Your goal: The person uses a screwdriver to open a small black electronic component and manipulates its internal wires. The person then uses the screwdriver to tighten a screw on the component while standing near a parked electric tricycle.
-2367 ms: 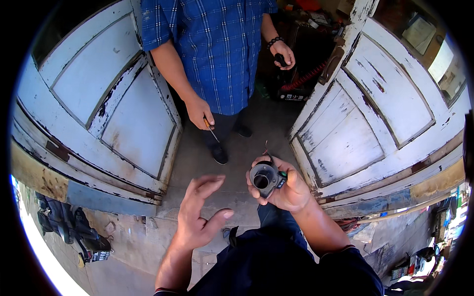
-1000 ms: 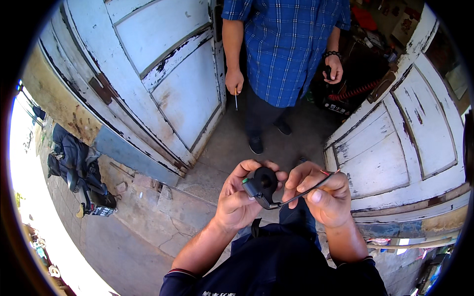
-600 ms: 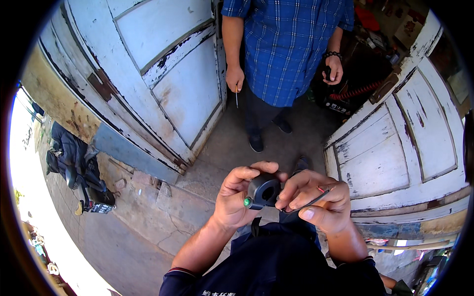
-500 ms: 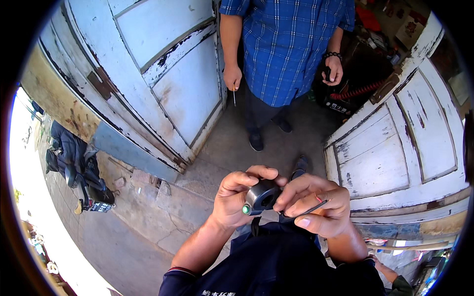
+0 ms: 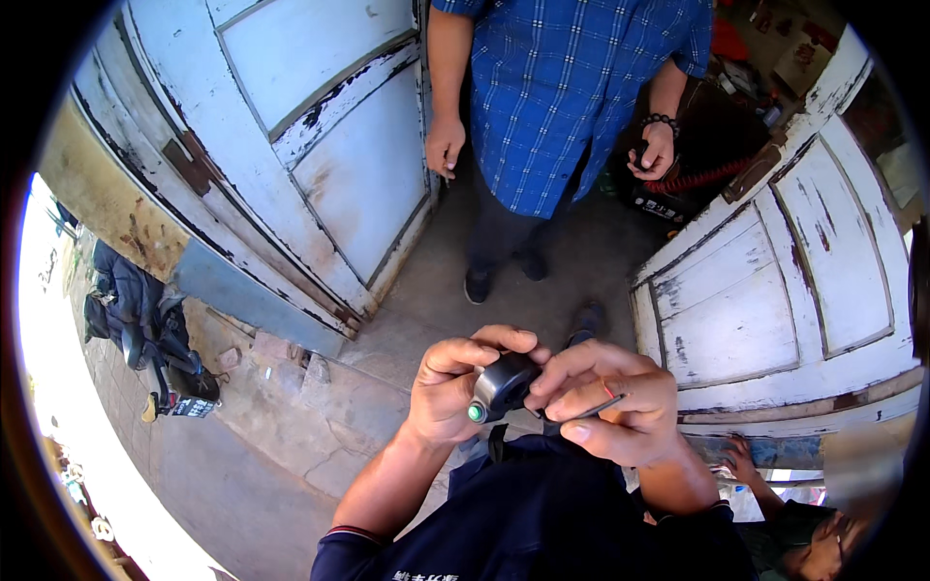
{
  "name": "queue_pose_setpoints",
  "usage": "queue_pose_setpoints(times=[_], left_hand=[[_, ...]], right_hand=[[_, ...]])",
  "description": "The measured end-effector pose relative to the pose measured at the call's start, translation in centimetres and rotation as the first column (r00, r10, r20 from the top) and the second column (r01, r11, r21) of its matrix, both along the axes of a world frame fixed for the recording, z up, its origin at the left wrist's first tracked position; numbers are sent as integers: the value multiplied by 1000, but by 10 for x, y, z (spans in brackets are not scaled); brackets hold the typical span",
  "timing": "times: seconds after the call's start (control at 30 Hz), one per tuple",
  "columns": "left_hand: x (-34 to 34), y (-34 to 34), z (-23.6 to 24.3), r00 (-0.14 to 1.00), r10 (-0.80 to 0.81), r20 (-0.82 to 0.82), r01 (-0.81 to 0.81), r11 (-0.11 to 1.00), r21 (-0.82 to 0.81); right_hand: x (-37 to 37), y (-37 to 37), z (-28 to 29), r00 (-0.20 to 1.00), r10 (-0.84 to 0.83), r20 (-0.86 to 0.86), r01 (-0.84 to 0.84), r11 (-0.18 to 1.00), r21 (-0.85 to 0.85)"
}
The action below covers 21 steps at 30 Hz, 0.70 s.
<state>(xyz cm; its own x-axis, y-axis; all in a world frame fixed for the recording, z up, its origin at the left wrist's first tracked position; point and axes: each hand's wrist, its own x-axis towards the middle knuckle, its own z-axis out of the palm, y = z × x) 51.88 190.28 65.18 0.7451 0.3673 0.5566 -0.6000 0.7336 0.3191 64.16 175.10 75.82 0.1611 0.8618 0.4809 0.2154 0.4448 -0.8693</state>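
My left hand is closed around a black ring-shaped part, thumb below and fingers over its top. A round green button sits at the part's lower left side. My right hand is pinched beside the ring's right side, its fingertips touching or very near it. Between those fingers runs a thin black cable, with a short red wire standing out near its free end. The fingers hide where the cable meets the part.
A person in a blue checked shirt stands facing me in the doorway. Peeling white doors flank that person. At the lower right another person's arm reaches up beside the wall. A dark scooter-like vehicle stands outside at the left.
The ring-shaped part has tilted and shifted slightly left, its hole showing less. The standing person's thin tool is now mostly out of sight. Another person's head and arm have come in at lower right.
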Motion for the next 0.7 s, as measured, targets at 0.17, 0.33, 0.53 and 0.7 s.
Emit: queue_pose_setpoints(times=[0.17,0.33,0.53,0.7], left_hand=[[-1,2,7,994,64,-86,-56,994,89],[-6,-2,15,982,135,-135,-112,980,166],[-14,0,16,925,314,-212,-233,912,337],[-17,-7,35,814,543,-207,-362,752,551]], right_hand=[[0,0,-4,985,-155,-81,147,984,-104],[0,-4,-4,956,-276,-101,263,956,-129],[-1,-4,-10,952,-297,-69,283,945,-163],[-4,-3,-18,954,-268,-135,235,947,-220]])
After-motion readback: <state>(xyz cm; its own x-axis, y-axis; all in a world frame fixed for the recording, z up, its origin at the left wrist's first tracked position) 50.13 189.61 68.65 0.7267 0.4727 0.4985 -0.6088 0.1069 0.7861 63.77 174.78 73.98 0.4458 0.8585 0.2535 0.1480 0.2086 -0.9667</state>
